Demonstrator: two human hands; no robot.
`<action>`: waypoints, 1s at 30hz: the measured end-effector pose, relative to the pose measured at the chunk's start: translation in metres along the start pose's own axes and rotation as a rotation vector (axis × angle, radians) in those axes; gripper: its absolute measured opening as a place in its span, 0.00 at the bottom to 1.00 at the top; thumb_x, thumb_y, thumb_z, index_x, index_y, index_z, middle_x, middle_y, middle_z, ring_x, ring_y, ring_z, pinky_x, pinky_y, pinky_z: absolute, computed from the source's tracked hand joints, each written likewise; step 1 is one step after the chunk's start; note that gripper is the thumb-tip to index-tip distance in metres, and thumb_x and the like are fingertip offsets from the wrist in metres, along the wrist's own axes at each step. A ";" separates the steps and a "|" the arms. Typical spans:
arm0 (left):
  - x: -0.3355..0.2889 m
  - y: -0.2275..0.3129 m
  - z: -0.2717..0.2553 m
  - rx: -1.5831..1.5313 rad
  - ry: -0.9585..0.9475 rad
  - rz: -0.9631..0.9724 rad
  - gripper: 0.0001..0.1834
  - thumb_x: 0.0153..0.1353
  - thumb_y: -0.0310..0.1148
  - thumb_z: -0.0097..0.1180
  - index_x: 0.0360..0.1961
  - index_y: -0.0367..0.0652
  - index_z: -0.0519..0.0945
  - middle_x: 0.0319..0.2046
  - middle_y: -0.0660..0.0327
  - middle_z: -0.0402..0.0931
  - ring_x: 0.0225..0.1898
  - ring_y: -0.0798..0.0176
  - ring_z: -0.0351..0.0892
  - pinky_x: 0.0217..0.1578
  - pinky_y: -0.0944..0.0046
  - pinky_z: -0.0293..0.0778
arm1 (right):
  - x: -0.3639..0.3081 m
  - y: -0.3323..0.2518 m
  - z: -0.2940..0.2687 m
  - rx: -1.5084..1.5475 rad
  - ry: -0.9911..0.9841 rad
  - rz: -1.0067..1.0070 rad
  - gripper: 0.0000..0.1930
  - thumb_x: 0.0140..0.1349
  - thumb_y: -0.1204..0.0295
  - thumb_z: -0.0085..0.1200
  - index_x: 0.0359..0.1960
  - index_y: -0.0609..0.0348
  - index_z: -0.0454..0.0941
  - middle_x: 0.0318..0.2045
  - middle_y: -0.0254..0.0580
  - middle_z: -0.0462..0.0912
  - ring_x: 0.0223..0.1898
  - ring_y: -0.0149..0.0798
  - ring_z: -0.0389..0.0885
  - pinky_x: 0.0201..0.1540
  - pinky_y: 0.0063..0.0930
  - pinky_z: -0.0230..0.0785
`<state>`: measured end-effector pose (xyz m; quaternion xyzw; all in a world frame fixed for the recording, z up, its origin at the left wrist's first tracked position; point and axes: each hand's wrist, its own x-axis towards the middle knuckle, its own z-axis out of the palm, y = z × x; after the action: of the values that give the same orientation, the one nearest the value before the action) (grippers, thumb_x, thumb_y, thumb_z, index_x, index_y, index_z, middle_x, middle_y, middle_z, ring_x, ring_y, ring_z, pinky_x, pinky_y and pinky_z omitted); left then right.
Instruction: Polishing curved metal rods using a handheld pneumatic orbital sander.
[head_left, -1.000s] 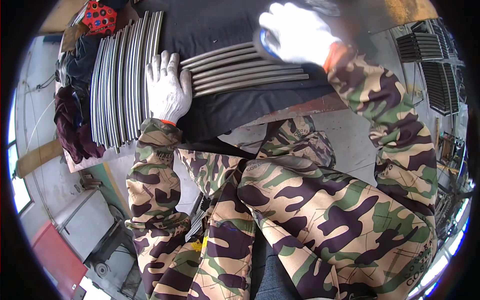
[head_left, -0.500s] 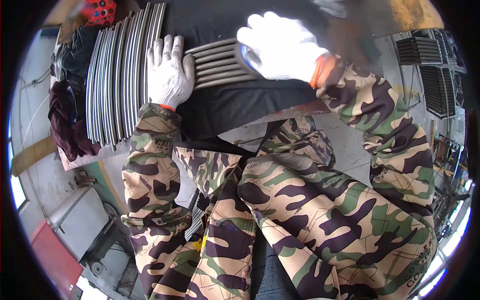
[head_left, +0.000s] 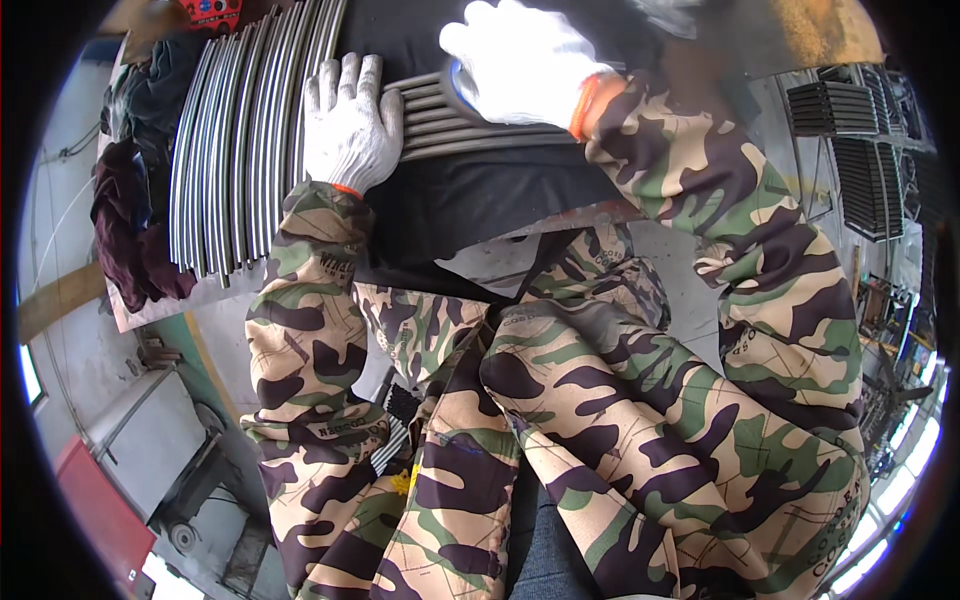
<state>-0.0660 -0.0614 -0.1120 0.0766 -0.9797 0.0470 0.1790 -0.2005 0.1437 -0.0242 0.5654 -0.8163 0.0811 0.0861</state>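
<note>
My left hand [head_left: 350,125], in a white knit glove, lies flat with its fingers stretched out. It rests over the left ends of several grey metal rods [head_left: 430,125] lying crosswise side by side. Above these rods, my right hand [head_left: 525,65], also white-gloved, is closed on a round dark pad with a blue edge [head_left: 460,92]. Most of the pad is hidden beneath the hand, and glare washes out the fingers. To the left of my left hand, a row of long shiny metal rods [head_left: 225,160] lies lengthwise, close together.
Black cloth [head_left: 470,200] covers the table under the rods. Crumpled dark clothing [head_left: 130,225] lies along the left edge. A red panel with round parts [head_left: 212,12] is at the far left. Racks of dark bars [head_left: 870,195] stand to the right, beyond the table.
My right hand has slid left along the crosswise rods with the pad, uncovering their right part. My left hand is slightly higher and further right in the picture, still flat.
</note>
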 end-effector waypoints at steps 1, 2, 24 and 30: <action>0.001 -0.002 0.002 0.010 0.005 -0.009 0.29 0.77 0.45 0.49 0.70 0.39 0.76 0.70 0.41 0.74 0.75 0.32 0.65 0.77 0.37 0.54 | 0.000 -0.004 0.001 0.033 -0.007 0.004 0.13 0.65 0.64 0.58 0.46 0.54 0.84 0.44 0.52 0.85 0.46 0.53 0.87 0.45 0.50 0.84; 0.001 -0.004 0.005 0.008 0.067 0.026 0.28 0.74 0.45 0.52 0.66 0.37 0.80 0.67 0.42 0.77 0.72 0.34 0.68 0.75 0.37 0.57 | -0.001 -0.009 0.001 0.067 -0.014 0.008 0.13 0.64 0.63 0.58 0.46 0.54 0.84 0.44 0.51 0.85 0.46 0.52 0.87 0.45 0.50 0.84; 0.008 0.000 0.009 0.034 0.093 -0.002 0.29 0.73 0.47 0.52 0.65 0.37 0.81 0.65 0.43 0.78 0.70 0.37 0.70 0.74 0.38 0.59 | -0.018 0.004 0.001 -0.010 -0.014 -0.067 0.13 0.64 0.60 0.59 0.45 0.52 0.83 0.41 0.48 0.84 0.41 0.53 0.87 0.41 0.52 0.83; 0.009 -0.003 0.005 0.041 0.040 -0.005 0.28 0.76 0.46 0.50 0.69 0.40 0.78 0.68 0.43 0.76 0.73 0.34 0.67 0.75 0.38 0.56 | -0.008 0.039 -0.015 -0.090 -0.004 0.090 0.12 0.64 0.60 0.59 0.40 0.54 0.80 0.38 0.51 0.82 0.40 0.58 0.85 0.40 0.56 0.80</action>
<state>-0.0757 -0.0664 -0.1134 0.0817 -0.9746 0.0683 0.1971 -0.2335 0.1682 -0.0132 0.5237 -0.8440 0.0471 0.1060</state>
